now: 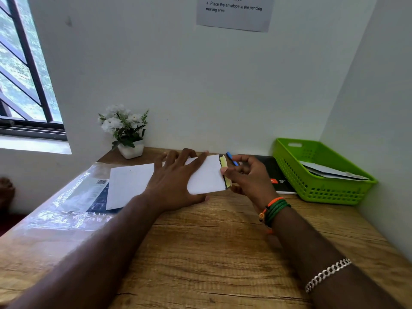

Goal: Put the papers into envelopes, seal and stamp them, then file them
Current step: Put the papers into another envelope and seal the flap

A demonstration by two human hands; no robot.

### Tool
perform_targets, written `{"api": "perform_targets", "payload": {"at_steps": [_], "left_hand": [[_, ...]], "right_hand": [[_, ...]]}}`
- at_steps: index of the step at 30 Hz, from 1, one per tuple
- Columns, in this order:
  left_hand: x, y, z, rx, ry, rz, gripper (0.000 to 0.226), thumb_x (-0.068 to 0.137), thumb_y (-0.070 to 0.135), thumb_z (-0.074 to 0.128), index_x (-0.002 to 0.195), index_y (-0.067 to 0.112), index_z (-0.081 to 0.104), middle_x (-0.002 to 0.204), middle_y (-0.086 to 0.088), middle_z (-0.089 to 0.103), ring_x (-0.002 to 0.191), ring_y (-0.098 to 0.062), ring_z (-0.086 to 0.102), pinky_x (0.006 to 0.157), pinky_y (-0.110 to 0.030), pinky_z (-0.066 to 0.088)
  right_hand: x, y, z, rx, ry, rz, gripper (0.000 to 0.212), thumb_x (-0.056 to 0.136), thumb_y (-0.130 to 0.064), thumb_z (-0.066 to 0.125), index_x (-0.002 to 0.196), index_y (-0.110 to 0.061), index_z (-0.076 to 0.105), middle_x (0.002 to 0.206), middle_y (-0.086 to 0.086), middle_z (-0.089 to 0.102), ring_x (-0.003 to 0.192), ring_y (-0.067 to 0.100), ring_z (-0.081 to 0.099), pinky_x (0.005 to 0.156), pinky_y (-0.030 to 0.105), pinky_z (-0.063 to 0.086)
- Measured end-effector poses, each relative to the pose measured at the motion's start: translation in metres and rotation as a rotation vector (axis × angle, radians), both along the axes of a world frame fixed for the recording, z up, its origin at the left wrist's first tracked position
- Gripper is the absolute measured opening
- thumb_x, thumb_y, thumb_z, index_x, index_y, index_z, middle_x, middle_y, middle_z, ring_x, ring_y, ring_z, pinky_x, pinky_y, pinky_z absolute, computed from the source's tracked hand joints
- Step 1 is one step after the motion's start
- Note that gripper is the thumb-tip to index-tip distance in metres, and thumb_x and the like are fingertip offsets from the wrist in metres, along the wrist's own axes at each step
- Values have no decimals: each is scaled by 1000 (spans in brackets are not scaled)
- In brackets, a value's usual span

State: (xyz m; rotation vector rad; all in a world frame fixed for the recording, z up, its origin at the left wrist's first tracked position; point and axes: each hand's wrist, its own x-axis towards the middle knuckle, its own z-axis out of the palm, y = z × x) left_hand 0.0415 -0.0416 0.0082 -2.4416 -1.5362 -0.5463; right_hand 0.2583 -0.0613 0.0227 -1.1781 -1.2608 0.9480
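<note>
Basket (321, 192) right of envelope (207, 175), notebook (276, 175) between

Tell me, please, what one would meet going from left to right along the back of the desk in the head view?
Window → potted white flowers → left hand pressing flat on the white envelope → right hand, whose fingers pinch the envelope's yellow strip → black notebook → green basket holding envelopes.

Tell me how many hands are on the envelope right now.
2. The left hand lies flat on the envelope, pressing it to the desk. The right hand pinches the yellow strip at its right edge.
</note>
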Motion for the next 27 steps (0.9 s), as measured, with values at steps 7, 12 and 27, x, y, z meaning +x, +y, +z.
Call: {"api": "perform_targets", "payload": {"at_steps": [7, 12, 27], "left_hand": [[3, 0, -2, 9, -22, -24, 116, 71, 83, 61, 161, 40, 3, 155, 4, 20, 141, -26, 20, 119, -53, 15], [6, -1, -1, 42, -20, 1, 118, 70, 83, 63, 161, 41, 0, 155, 3, 19, 139, -25, 20, 120, -51, 15], [30, -34, 24, 363, -791, -361, 44, 86, 43, 79, 122, 18, 73, 117, 0, 62, 111, -15, 61, 90, -34, 53]], "right_hand": [[-10, -4, -6, 60, -173, 8, 10, 85, -20, 78, 88, -12, 72, 98, -3, 68, 86, 15, 64, 57, 22, 54], [-8, 0, -3, -28, -30, -40, 20, 89, -12, 71, 106, -19, 64, 99, 2, 73, 94, 20, 69, 62, 29, 58], [10, -17, 32, 789, 57, -426, 13, 92, -14, 69, 83, -16, 60, 77, 9, 62, 62, 35, 60, 52, 43, 52]]}}
